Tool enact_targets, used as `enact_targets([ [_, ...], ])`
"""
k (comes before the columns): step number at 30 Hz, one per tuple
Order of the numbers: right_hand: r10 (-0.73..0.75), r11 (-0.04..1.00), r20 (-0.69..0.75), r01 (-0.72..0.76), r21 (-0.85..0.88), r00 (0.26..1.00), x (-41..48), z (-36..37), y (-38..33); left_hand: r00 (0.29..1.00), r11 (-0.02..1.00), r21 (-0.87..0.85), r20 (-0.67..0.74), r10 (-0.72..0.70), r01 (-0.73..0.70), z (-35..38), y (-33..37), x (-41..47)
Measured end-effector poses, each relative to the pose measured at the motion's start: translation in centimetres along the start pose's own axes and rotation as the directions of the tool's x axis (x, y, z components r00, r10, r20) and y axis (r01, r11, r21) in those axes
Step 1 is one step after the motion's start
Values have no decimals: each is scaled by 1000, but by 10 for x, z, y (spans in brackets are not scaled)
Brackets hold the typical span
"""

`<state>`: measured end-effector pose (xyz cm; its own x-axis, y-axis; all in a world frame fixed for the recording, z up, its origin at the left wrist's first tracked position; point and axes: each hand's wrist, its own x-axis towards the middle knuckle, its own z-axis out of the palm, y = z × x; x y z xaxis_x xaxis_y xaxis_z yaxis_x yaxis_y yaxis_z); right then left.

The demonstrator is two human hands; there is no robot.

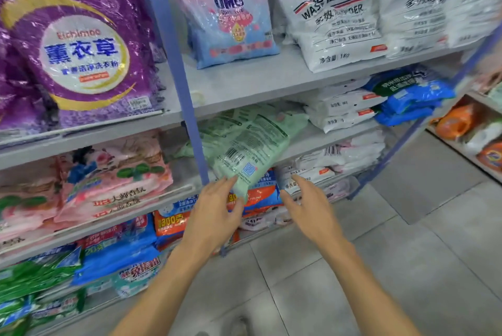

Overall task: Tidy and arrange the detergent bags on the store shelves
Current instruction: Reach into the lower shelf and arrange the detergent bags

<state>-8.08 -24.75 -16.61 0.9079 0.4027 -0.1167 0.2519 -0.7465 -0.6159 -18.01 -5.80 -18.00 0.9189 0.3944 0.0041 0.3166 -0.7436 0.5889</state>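
A: Head view. Where is the green bag?

B: Green bag [244,142] is on the second shelf down, just right of the post [176,64]. It lies tilted with the printed back up and the barcode showing. Its lower corner juts out past the shelf edge toward the person.

A: Left hand?

B: Left hand [214,208] is on that lower corner. Thumb and fingers close on it, pinching the plastic.

A: Right hand?

B: Right hand [307,199] is just beside the bag, to its right, and appears clear of it. Its fingers are straight and spread, and it holds nothing. It hangs in front of the lower shelves.

A: Surroundings?

B: On the top shelf, the OMO bag [231,9] stands upright, with white bags [334,17] to its right. Left of the post is a purple bag [81,45], also upright, with pink bags [114,180] on the shelf below. On the green bag's shelf, to its right, there is a flat white stack [342,110], then blue bags [407,99]. The floor [407,227] is grey tile.
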Motion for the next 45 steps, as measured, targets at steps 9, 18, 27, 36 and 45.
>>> enact_targets([
  [9,-75,996,105,79,-38,992,80,-33,46,996,992,93,-15,-89,90,47,31,69],
  [18,-185,979,279,200,-27,942,163,-47,111,955,926,237,-42,-293,294,115,66,144],
  [27,-246,968,284,247,34,927,224,-9,157,930,822,449,-63,-363,351,164,38,180],
  [36,-273,962,241,259,92,931,234,38,183,929,650,669,-199,-312,361,175,28,210],
  [45,-247,920,183,171,352,952,239,62,175,927,853,376,-238,-290,363,120,67,218],
])
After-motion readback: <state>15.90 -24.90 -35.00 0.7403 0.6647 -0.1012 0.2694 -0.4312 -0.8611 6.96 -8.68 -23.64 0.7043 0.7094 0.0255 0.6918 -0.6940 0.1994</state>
